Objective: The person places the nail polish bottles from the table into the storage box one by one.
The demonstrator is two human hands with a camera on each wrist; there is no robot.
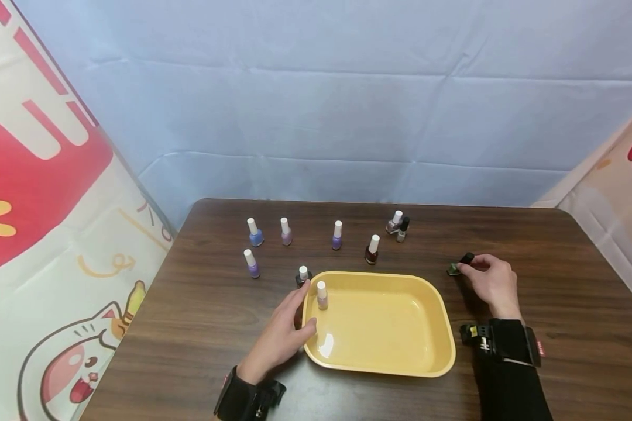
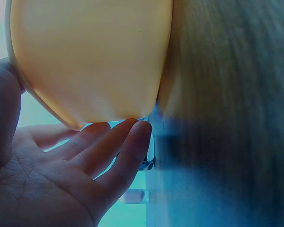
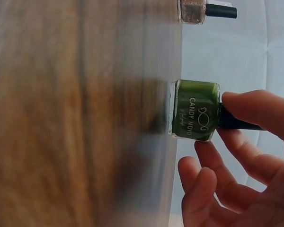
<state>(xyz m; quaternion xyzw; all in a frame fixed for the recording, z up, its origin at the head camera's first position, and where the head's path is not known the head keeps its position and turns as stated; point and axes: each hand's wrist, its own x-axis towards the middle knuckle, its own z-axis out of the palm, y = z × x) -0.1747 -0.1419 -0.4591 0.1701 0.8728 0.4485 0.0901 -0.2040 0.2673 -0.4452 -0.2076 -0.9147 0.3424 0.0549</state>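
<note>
In the head view my left hand (image 1: 283, 338) grips the left end of a yellow tray (image 1: 379, 372), thumb over the rim and fingers along the outer wall. The left wrist view shows those fingertips against the tray (image 2: 94, 61). One white-capped bottle (image 1: 322, 297) stands inside, near the left wall. Right of the tray, my right hand (image 1: 492, 285) pinches a green nail polish bottle (image 1: 453, 269) by its black cap. Seen from the right wrist, the green bottle (image 3: 196, 110) has its base close to the table; whether it touches cannot be told.
Behind the tray stand several bottles, among them a blue one (image 1: 256, 237), purple ones (image 1: 336, 241) and a dark one (image 1: 371, 255). A clear bottle with a black cap (image 1: 402, 234) is beside a white-capped one (image 1: 392, 225). Another bottle (image 1: 303, 273) stands against the tray's back-left corner.
</note>
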